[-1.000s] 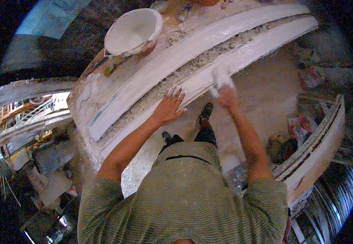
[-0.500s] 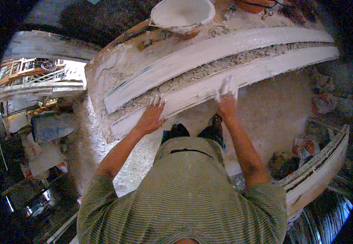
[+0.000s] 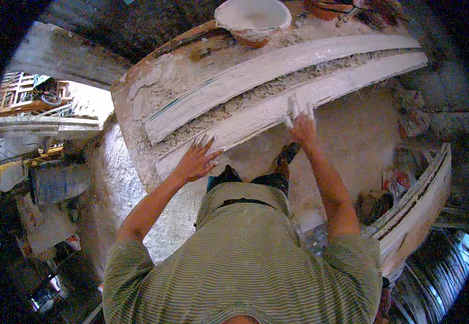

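Two long, pale plaster strips lie side by side on a plaster-smeared workbench (image 3: 137,89). Between them runs a channel of rough, crumbly plaster. My left hand (image 3: 195,161) rests with fingers spread at the left part of the near plaster strip (image 3: 256,125). Further right, my right hand (image 3: 302,121) is at the front edge of that same strip, its white-coated fingers stretched out and partly blurred. Neither hand holds anything I can see. The far plaster strip (image 3: 277,60) lies untouched behind them.
A plaster-crusted bucket (image 3: 253,19) stands at the bench's far side, with an orange-brown basin (image 3: 329,9) to its right. Another long plaster piece (image 3: 415,213) stands at the lower right near a red-and-white bag (image 3: 396,181). White residue covers the floor (image 3: 178,232) at left.
The whole view has shifted a little as my body moved. My left hand's fingers have slid slightly along the near strip; my right hand stays at its front edge, still blurred.
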A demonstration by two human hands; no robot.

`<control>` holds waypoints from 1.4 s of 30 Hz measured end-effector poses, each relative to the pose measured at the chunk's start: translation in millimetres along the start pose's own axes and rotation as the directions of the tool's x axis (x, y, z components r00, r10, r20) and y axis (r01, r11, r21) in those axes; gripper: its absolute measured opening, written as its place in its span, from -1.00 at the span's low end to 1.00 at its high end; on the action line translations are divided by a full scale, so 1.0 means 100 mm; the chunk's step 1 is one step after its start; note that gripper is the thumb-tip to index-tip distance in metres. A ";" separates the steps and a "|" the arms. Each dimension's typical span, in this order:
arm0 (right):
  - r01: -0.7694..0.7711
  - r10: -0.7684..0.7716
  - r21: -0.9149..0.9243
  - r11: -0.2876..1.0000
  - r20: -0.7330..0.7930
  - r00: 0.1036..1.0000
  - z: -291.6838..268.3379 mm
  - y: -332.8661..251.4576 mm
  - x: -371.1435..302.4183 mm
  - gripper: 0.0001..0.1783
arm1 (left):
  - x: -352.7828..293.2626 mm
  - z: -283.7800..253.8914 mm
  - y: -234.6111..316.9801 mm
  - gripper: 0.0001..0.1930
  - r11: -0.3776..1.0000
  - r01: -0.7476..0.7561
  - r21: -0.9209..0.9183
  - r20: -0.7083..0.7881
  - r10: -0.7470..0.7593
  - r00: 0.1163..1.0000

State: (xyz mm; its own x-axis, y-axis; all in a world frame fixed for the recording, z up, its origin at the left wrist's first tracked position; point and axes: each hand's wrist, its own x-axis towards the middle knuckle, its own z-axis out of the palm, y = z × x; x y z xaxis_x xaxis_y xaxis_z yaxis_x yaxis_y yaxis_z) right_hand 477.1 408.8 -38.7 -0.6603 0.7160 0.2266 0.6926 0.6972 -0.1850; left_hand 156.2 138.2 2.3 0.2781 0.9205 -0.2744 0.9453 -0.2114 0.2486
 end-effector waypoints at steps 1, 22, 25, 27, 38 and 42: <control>-0.047 0.047 -0.022 0.999 -0.017 0.999 0.00 0.15 0.04 -0.22 | 0.03 0.00 0.00 -0.46 1.000 -0.017 0.008 -0.003 0.017 1.000; -0.552 0.437 0.107 0.827 0.495 0.751 -0.44 1.57 0.45 -0.39 | 3.97 -0.50 1.33 -0.45 0.913 -0.233 0.335 -0.111 0.283 0.953; -0.469 0.427 -0.028 0.883 0.463 0.777 -0.10 2.75 0.72 -0.40 | 4.89 -0.66 1.68 -0.46 0.885 -0.269 0.380 -0.179 0.356 0.917; -0.579 0.524 0.071 0.812 0.348 0.777 0.04 3.53 0.87 -0.34 | 5.45 -0.74 1.90 -0.45 0.905 -0.278 0.321 -0.211 0.355 0.911; -0.501 0.458 0.027 0.865 0.365 0.810 -0.28 4.47 0.92 -0.48 | 5.59 -0.69 1.98 -0.41 0.958 -0.227 0.177 -0.203 0.261 0.944; -0.397 0.377 0.007 0.918 0.300 0.876 -0.26 3.41 0.60 -0.43 | 5.51 -0.61 2.00 -0.42 0.956 -0.221 0.192 -0.063 0.237 0.969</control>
State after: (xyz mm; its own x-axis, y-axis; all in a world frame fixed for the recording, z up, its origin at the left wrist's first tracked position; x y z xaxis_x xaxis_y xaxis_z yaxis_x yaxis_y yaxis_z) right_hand 681.5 689.1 -63.0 -0.4049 0.9007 -0.1577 0.8958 0.3561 -0.2660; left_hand 487.8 623.5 -42.7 0.4830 0.8628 -0.1489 0.8749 -0.4691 0.1202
